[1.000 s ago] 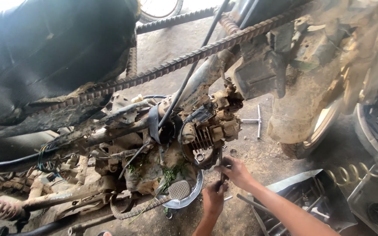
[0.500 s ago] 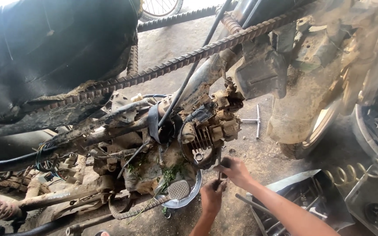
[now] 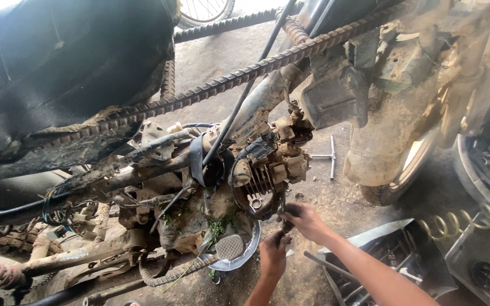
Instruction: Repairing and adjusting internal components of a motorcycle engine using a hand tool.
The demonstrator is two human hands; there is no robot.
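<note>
A mud-caked motorcycle engine point(image 3: 256, 175) with cooling fins hangs under the stripped frame in the middle of the head view. Just below its lower edge my right hand point(image 3: 306, 220) grips the upper part of a thin dark tool point(image 3: 283, 214) that points up at the engine. My left hand point(image 3: 273, 255) is closed around the lower end of the same tool, beside a foot peg point(image 3: 229, 247). Both forearms come in from the bottom right.
A black seat point(image 3: 58, 68) fills the upper left. Ribbed steel bars point(image 3: 245, 73) cross diagonally above the engine. A T-shaped wrench point(image 3: 329, 156) lies on the dirt floor. A muddy wheel and fender point(image 3: 392, 141) stand right, with an open tool tray point(image 3: 381, 266) and springs point(image 3: 460, 218) below.
Both hands stay on the tool under the engine; the left hand has shifted slightly. The view has barely moved.
</note>
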